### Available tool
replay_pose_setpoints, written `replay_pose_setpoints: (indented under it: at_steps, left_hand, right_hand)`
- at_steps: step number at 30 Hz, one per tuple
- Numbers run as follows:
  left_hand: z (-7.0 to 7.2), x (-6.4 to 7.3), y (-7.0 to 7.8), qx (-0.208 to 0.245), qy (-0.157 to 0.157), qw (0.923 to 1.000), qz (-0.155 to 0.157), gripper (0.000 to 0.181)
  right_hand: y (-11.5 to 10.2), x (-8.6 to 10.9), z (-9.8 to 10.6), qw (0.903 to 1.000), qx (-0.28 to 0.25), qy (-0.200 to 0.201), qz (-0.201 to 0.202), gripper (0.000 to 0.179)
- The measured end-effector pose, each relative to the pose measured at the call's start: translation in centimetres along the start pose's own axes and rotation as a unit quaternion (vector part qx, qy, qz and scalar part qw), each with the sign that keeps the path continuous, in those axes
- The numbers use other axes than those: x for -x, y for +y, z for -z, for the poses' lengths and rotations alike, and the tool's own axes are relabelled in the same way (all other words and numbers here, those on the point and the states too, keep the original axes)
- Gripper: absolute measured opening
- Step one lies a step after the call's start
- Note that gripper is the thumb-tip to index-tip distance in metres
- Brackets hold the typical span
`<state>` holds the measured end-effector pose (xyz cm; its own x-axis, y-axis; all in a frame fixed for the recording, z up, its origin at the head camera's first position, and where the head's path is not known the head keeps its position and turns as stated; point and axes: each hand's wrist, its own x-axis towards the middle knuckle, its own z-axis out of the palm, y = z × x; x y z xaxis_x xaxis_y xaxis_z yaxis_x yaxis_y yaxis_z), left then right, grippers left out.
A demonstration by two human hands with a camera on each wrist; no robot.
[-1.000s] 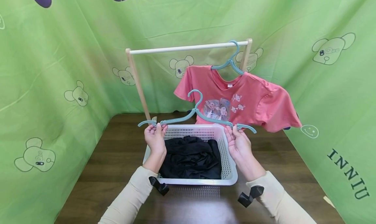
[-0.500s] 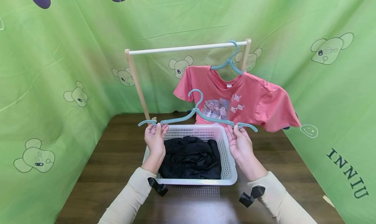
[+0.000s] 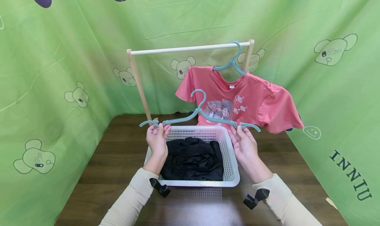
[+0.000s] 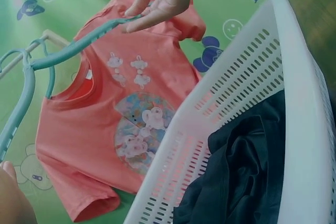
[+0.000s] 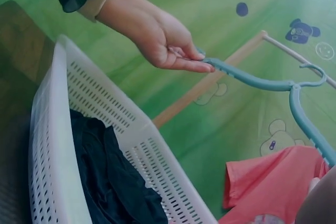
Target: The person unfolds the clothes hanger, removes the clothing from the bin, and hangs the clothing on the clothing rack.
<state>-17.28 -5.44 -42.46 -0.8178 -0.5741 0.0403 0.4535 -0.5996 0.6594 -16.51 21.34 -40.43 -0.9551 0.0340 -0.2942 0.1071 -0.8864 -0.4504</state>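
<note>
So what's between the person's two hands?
The head view shows a hanger spanning from left hand to right hand, with the basket showing below.

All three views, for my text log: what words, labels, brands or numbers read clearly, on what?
"INNIU": green cartoon-print fabric curtain; cut off in left wrist view.
Lettering on the outlined mouse heads: too blurred.
Rectangular white neck label, pink short-sleeved cloth T-shirt: too small.

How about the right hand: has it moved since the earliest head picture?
Yes: judged against the white basket, the right hand has shifted slightly to the right in the head view.
</note>
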Motion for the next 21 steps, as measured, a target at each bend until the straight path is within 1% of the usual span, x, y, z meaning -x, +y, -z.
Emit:
replay_pose_setpoints:
  at_steps: [4, 6, 8, 10, 14, 18, 21]
  left_hand:
    - [-0.2, 0.0, 0.1, 0.004, -0.004, 1.0000, -0.005, 0.016]
    - [-0.1, 0.0, 0.2, 0.004, -0.002, 1.0000, -0.002, 0.017]
    - [-0.2, 0.0, 0.2, 0.003, -0.001, 1.0000, 0.001, 0.018]
    - [-0.1, 0.0, 0.3, -0.001, -0.001, 1.0000, 0.004, 0.019]
    - [0.0, 0.1, 0.3, -0.014, -0.003, 0.9999, 0.005, 0.021]
    - [0.2, 0.3, 0.1, -0.024, -0.006, 0.9996, 0.012, 0.016]
    - [0.4, 0.6, -0.1, -0.029, -0.014, 0.9992, 0.021, 0.014]
  right_hand:
    - [-0.3, 0.6, 0.2, 0.9985, 0.045, -0.012, -0.029, 0.032]
    - [-0.2, 1.0, 0.3, 0.9962, 0.074, -0.021, -0.040, 0.030]
    - [-0.2, 1.3, 0.3, 0.9930, 0.105, -0.031, -0.042, 0.020]
    - [-0.1, 1.6, 0.3, 0.9887, 0.138, -0.049, -0.035, 0.011]
    - [-0.1, 1.9, -0.1, 0.9783, 0.185, -0.093, 0.003, 0.010]
    - [-0.6, 1.8, -0.8, 0.9731, 0.186, -0.132, 0.036, 0.012]
    - [-1.0, 1.6, -1.4, 0.9712, 0.181, -0.149, 0.042, 0.013]
